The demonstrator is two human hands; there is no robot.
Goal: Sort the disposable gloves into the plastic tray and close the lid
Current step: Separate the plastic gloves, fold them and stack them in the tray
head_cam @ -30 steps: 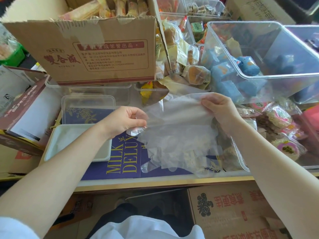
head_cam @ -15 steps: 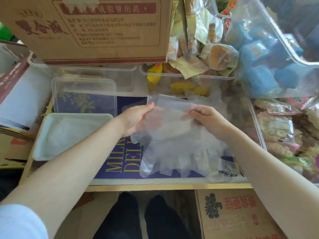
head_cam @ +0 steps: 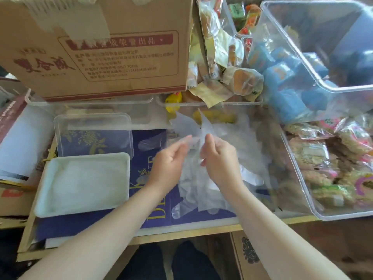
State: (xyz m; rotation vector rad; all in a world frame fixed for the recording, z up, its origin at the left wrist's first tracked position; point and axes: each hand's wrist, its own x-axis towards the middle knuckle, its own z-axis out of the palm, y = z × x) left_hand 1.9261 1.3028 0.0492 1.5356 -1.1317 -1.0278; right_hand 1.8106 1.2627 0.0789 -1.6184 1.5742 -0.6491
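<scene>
A bundle of clear disposable gloves [head_cam: 198, 184] hangs folded between my hands above the blue box top. My left hand [head_cam: 170, 160] pinches its upper edge from the left, and my right hand [head_cam: 218, 158] pinches it from the right; the two hands are close together. The white plastic tray [head_cam: 45, 197] lies to the left with pale glove plastic inside it. Its clear lid [head_cam: 92, 118] lies flat just behind the tray. A single loose glove [head_cam: 149, 141] lies on the blue surface near the lid.
A big cardboard box [head_cam: 96, 47] stands behind. Clear bins of wrapped snacks [head_cam: 314, 174] and blue packets [head_cam: 323, 57] crowd the right side. The blue "MILK DELUXE" box [head_cam: 155, 217] forms the work surface; more cardboard boxes [head_cam: 250, 257] sit below the table edge.
My hands have come together, folding the spread glove bundle in half. The view has tilted down and closer to the table.
</scene>
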